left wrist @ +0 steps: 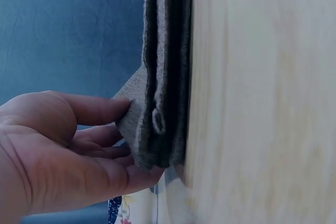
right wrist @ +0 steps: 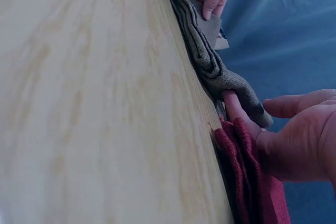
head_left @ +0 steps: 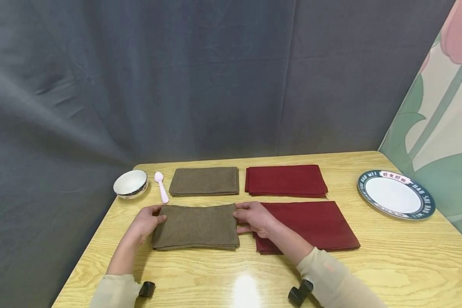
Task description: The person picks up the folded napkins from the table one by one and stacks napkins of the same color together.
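Observation:
A folded brown cloth (head_left: 196,226) lies near the front of the table, its layers stacked edge over edge in the left wrist view. My left hand (head_left: 145,223) pinches its left side close to the far corner, thumb on top and fingers beneath. At the opposite side my right hand (head_left: 254,219) holds the right edge, and in the right wrist view a finger (right wrist: 234,106) reaches under the cloth's lifted end. That hand also overlaps the near folded red cloth (head_left: 312,224) beside it.
Behind lie another folded brown cloth (head_left: 205,180) and a second red cloth (head_left: 286,180). A white bowl (head_left: 130,183) and a pink spoon (head_left: 161,187) stand at the back left. A plate with a dark rim (head_left: 396,194) sits at the right. Grey curtain (head_left: 200,85) hangs behind the table.

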`<state>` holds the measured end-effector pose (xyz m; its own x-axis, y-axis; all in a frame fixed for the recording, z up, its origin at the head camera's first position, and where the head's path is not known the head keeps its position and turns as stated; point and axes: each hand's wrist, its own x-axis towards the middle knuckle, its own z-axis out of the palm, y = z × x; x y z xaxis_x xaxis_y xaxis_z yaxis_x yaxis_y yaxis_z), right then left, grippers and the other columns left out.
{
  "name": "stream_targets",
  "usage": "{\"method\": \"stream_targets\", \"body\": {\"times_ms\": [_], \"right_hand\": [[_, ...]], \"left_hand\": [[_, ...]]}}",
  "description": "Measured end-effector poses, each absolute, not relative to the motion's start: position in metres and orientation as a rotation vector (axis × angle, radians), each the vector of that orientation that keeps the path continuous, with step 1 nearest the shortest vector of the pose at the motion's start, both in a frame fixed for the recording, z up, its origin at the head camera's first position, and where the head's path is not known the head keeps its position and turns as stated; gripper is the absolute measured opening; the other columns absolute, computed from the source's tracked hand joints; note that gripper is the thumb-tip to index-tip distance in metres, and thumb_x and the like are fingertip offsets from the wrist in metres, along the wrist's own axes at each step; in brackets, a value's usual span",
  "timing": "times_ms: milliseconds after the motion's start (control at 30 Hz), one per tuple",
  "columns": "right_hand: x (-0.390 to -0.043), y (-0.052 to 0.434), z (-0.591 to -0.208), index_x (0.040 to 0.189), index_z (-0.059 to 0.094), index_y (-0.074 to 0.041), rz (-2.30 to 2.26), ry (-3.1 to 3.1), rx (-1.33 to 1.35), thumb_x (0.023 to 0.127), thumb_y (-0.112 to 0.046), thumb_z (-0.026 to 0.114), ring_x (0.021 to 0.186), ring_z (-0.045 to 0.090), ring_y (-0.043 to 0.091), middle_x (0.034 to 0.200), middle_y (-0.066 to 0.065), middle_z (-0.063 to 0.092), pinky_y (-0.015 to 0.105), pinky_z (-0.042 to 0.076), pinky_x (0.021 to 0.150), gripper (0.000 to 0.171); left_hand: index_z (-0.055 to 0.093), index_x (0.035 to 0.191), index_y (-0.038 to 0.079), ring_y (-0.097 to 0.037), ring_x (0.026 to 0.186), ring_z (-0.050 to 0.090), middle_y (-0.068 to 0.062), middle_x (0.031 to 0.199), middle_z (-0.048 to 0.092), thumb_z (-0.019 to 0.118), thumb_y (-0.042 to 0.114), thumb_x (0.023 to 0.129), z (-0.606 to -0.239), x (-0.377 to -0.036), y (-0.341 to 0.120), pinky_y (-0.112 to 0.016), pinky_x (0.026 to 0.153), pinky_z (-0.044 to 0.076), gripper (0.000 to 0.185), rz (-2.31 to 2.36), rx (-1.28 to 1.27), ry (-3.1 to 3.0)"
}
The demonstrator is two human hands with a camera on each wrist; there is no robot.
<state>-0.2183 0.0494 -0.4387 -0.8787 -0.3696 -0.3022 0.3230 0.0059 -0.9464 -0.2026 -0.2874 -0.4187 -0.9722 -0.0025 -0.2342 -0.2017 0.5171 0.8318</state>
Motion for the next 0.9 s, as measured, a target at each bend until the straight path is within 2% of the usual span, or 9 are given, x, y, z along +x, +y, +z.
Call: {"method": "stream_targets", "body": {"times_ms": [167, 300, 433, 533, 633, 767, 900], "right_hand": [[-0.2175, 0.0476, -0.4397, 0.145, 0.043, 0.012, -1.931, 1.816, -0.036, 0.102, -0.002, 0.057, 0.108, 0.067, 0.035, 0.126, 0.027, 0.061, 0.042, 0.062, 0.07, 0.048], [-0.2175, 0.0463, -0.4419, 0.143, 0.047, 0.011, -1.939, 1.83, -0.004, 0.101, -0.003, 0.059, 0.108, 0.066, 0.035, 0.128, 0.025, 0.059, 0.042, 0.062, 0.068, 0.046], [-0.2177, 0.0457, -0.443, 0.141, 0.048, 0.01, -1.935, 1.85, 0.017, 0.101, -0.001, 0.059, 0.101, 0.067, 0.032, 0.125, 0.024, 0.059, 0.04, 0.062, 0.065, 0.043], [-0.2179, 0.0454, -0.4428, 0.14, 0.048, 0.01, -1.934, 1.861, 0.032, 0.101, 0.0, 0.057, 0.095, 0.067, 0.029, 0.12, 0.022, 0.059, 0.039, 0.061, 0.064, 0.042], [-0.2179, 0.0451, -0.4427, 0.141, 0.048, 0.009, -1.941, 1.865, 0.044, 0.101, 0.0, 0.057, 0.091, 0.068, 0.026, 0.115, 0.02, 0.06, 0.038, 0.061, 0.063, 0.042], [-0.2172, 0.0449, -0.442, 0.143, 0.046, 0.008, -1.955, 1.858, 0.048, 0.1, 0.0, 0.058, 0.092, 0.069, 0.027, 0.114, 0.02, 0.062, 0.039, 0.062, 0.064, 0.046], [-0.2165, 0.0455, -0.4407, 0.144, 0.046, 0.008, -1.962, 1.861, 0.047, 0.099, 0.001, 0.06, 0.091, 0.071, 0.028, 0.115, 0.021, 0.064, 0.039, 0.061, 0.062, 0.048]], "left_hand": [[0.036, 0.144, -0.021, -0.051, 0.137, 0.037, -0.04, 0.147, 0.037, 0.05, 0.001, 0.102, -0.4181, -0.2022, -0.2875, -0.06, 0.112, 0.031, 0.05, 1.442, -0.157, 2.574], [0.044, 0.144, -0.015, -0.047, 0.134, 0.042, -0.036, 0.147, 0.042, 0.053, 0.002, 0.102, -0.421, -0.2008, -0.2885, -0.058, 0.11, 0.036, 0.046, 1.476, -0.134, 2.593], [0.051, 0.143, -0.008, -0.037, 0.114, 0.06, -0.032, 0.134, 0.056, 0.058, 0.004, 0.102, -0.4235, -0.1996, -0.2884, -0.047, 0.093, 0.05, 0.043, 1.527, -0.095, 2.594], [0.053, 0.143, -0.004, -0.027, 0.1, 0.063, -0.027, 0.127, 0.061, 0.059, 0.005, 0.102, -0.4231, -0.1996, -0.2875, -0.039, 0.081, 0.052, 0.042, 1.558, -0.078, 2.579], [0.054, 0.143, -0.001, -0.026, 0.103, 0.061, -0.025, 0.129, 0.06, 0.058, 0.006, 0.102, -0.4222, -0.2, -0.2859, -0.039, 0.084, 0.05, 0.042, 1.555, -0.093, 2.599], [0.053, 0.145, 0.001, -0.032, 0.119, 0.054, -0.025, 0.137, 0.055, 0.056, 0.008, 0.104, -0.4213, -0.201, -0.2833, -0.046, 0.097, 0.045, 0.042, 1.592, -0.104, 2.602], [0.051, 0.146, 0.001, -0.035, 0.126, 0.048, -0.026, 0.144, 0.051, 0.055, 0.008, 0.105, -0.4219, -0.2013, -0.2824, -0.05, 0.102, 0.041, 0.042, 1.642, -0.107, 2.571]]}}
